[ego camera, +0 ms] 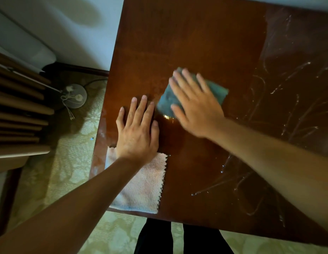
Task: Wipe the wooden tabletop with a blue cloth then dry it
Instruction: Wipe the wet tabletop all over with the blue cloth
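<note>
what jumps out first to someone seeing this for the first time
The blurred right hand pressing a blue cloth flat on the middle of the wooden tabletop draws the eye first. Next, the left hand rests flat beside it, its wrist over a white cloth at the near-left corner. Wet streaks glisten on the right.

This looks like a room in a home, likely a living or sitting room. A polished dark wooden surface (196, 33) stands on a pale green carpet (71, 162) with a woven leaf pattern. Tan curtains (18, 114) hang in heavy folds at the left, beside a white wall (82, 33) with dark wooden skirting (90, 69). A round lamp base (75, 96) with its cord sits on the carpet.
</note>
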Demonstrator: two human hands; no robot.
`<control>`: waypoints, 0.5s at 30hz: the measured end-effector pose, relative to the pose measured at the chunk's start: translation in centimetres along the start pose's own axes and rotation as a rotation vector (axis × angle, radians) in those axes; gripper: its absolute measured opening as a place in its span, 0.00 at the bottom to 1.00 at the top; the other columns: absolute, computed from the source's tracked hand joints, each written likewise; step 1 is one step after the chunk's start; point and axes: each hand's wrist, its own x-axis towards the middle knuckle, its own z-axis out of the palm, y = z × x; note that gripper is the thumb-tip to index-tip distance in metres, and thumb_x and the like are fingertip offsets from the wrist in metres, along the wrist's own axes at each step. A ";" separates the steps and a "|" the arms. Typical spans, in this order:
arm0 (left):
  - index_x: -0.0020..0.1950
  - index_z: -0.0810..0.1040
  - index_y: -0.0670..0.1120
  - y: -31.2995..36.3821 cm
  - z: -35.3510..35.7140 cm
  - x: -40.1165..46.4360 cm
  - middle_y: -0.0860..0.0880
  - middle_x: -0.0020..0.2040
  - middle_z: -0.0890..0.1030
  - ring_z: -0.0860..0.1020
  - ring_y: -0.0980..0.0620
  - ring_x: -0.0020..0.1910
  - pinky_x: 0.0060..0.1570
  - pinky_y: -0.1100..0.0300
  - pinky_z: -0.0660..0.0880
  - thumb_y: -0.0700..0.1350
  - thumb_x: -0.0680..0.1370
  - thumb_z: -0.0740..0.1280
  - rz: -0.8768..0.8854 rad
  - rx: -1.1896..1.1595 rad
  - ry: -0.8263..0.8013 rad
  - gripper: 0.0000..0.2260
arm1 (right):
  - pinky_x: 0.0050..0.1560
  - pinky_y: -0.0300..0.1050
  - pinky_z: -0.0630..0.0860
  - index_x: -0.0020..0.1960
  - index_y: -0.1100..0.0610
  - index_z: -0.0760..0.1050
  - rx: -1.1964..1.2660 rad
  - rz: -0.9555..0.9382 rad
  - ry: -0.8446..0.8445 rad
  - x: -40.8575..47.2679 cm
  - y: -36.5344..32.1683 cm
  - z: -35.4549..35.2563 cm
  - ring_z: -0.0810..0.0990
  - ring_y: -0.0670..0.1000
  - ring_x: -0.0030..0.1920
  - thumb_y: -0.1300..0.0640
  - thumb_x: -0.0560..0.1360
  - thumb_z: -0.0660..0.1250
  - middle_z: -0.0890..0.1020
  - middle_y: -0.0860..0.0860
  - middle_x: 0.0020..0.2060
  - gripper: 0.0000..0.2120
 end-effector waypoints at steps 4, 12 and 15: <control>0.77 0.66 0.44 -0.2 0.1 0.0 0.45 0.80 0.61 0.55 0.45 0.81 0.77 0.41 0.49 0.52 0.82 0.53 0.004 0.028 -0.011 0.25 | 0.82 0.61 0.50 0.83 0.59 0.53 0.022 -0.078 -0.025 -8.8 -3.7 1.9 0.48 0.56 0.83 0.42 0.85 0.47 0.53 0.56 0.83 0.32; 0.78 0.65 0.44 -0.1 0.1 0.0 0.45 0.80 0.61 0.54 0.44 0.81 0.77 0.39 0.50 0.52 0.82 0.54 0.004 0.067 -0.016 0.25 | 0.82 0.57 0.48 0.83 0.57 0.52 0.025 0.051 -0.010 -2.8 3.3 -0.1 0.50 0.55 0.83 0.42 0.83 0.47 0.55 0.55 0.83 0.33; 0.78 0.64 0.44 0.0 0.0 0.0 0.45 0.80 0.60 0.54 0.44 0.81 0.77 0.39 0.50 0.52 0.82 0.53 0.005 0.067 -0.024 0.25 | 0.83 0.57 0.46 0.84 0.57 0.49 -0.004 0.114 -0.027 -1.2 4.1 -0.3 0.47 0.54 0.83 0.42 0.84 0.45 0.51 0.54 0.83 0.32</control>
